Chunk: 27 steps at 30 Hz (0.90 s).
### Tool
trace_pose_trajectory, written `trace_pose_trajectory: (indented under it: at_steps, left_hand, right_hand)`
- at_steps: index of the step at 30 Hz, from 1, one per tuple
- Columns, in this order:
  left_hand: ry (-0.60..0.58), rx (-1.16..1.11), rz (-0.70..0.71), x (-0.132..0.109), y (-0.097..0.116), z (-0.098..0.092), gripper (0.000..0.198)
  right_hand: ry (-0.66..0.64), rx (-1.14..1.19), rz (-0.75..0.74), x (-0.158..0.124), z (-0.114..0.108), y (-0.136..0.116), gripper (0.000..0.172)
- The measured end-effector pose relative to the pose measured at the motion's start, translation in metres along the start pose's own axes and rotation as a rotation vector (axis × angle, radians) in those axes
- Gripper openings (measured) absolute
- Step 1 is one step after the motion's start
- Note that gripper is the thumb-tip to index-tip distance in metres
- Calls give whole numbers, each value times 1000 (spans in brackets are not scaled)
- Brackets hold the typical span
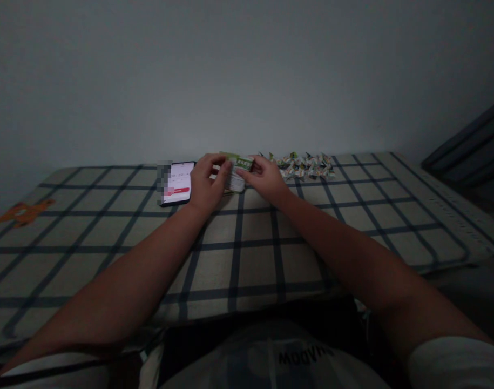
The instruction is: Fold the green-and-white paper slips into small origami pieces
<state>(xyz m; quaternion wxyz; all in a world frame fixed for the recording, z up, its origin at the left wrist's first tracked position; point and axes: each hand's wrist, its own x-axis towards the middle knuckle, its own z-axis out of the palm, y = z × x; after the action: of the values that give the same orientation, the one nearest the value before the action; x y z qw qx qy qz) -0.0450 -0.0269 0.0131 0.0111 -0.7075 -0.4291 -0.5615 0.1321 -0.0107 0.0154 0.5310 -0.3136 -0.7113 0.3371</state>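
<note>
Between my two hands is a small green and white printed packet (237,174), held upright near the far side of the checked cloth. My left hand (209,181) pinches its left side between thumb and fingers. On the right side, my right hand (265,175) grips the packet's edge, thumb in front. Just left of my left hand lies a phone (178,183) with a lit screen. Beyond my right hand, several small green, white and orange wrapped pieces (307,166) lie in a cluster on the cloth.
A blue and white checked cloth (255,270) covers the surface and reaches a plain wall (247,75). An orange item (25,212) lies at the far left. Dark striped fabric (469,151) hangs or stands at the right.
</note>
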Motion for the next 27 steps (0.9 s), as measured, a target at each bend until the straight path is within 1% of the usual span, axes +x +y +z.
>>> trace_pose_trajectory:
  at_steps: [1,3,4,7,8,9,10,13,17,19,21,24,25,27]
  left_hand:
    - [27,-29,0,1,-3,2,40]
    - [74,-91,-27,4,-8,5,52]
    - [64,-126,-64,5,-10,7,55]
    - [-46,-296,-208,5,-12,10,54]
    - [-119,-320,-246,4,-12,11,53]
    - [-157,-324,-257,3,-11,11,52]
    - [-166,-321,-258,2,-10,10,52]
    - [-167,-296,-212,0,-8,11,48]
    - [-179,-276,-131,-1,-8,10,45]
    - [-227,-250,-83,0,-6,9,45]
    - [-293,-196,-6,0,-3,6,48]
    - [-375,-133,85,0,2,5,50]
    - [-394,-133,89,0,2,5,50]
    - [-399,-155,46,-1,2,7,46]
  right_hand:
    - [9,100,19,2,2,3,35]
    - [39,245,82,4,6,8,40]
    - [60,302,106,5,8,10,44]
    - [128,404,151,3,13,9,49]
    - [142,410,161,2,14,9,49]
    - [154,400,173,1,15,8,48]
    - [167,381,180,-1,16,7,47]
    - [183,359,190,-2,17,5,43]
    - [191,400,205,0,14,5,42]
    - [229,390,214,1,12,5,40]
    - [268,382,240,3,9,6,38]
    - [278,375,274,4,5,6,37]
    - [267,361,278,4,4,6,37]
    - [232,315,273,3,2,5,37]
